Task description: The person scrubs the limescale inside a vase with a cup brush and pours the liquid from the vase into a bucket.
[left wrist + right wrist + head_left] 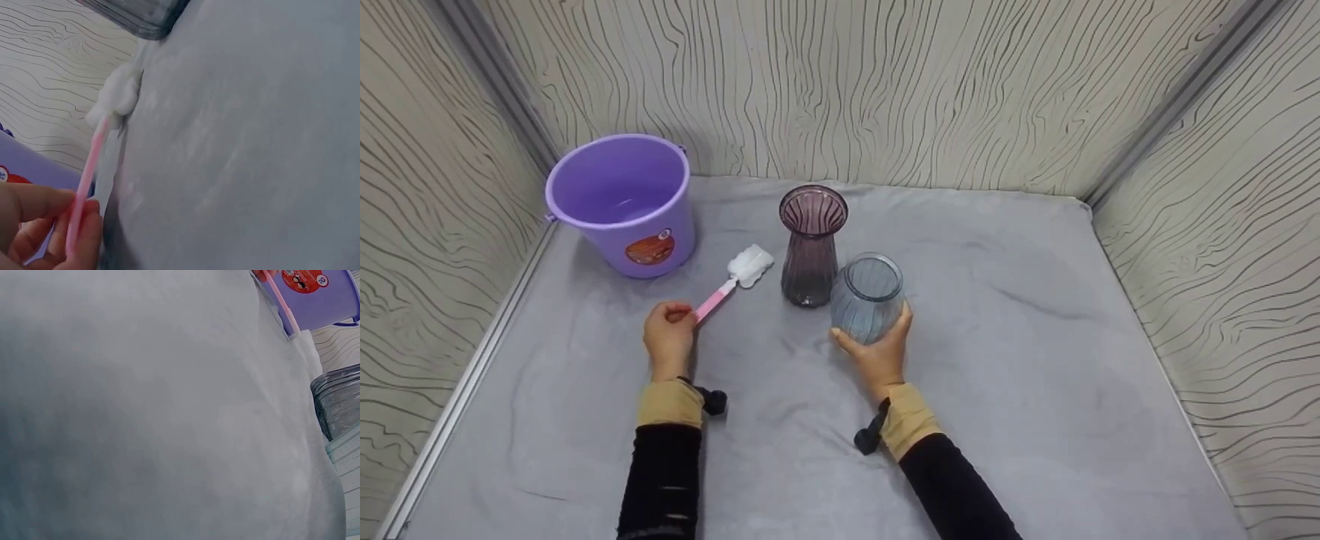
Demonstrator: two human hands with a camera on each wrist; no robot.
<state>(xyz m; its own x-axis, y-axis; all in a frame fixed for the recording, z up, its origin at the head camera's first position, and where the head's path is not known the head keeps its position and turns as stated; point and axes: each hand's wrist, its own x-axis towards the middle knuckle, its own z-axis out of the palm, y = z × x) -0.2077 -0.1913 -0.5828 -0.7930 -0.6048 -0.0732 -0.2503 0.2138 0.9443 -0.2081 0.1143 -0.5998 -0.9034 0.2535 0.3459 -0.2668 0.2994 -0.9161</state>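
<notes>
Pink-handled brush (733, 283) in left hand (668, 335), sponge tip toward purple vase (811, 246)

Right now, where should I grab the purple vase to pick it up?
Take the purple vase at its narrow waist, coming from its far side or left. It stands upright and flares above, so it won't slip. The blue vase and right hand crowd its near right.

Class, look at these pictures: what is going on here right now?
A person works at a grey cloth. The left hand holds the pink handle of a sponge brush, whose white head lies on the cloth. The right hand grips a round bluish vase from below. A taller purple vase stands just behind it, and a purple bucket stands at the back left.
</notes>
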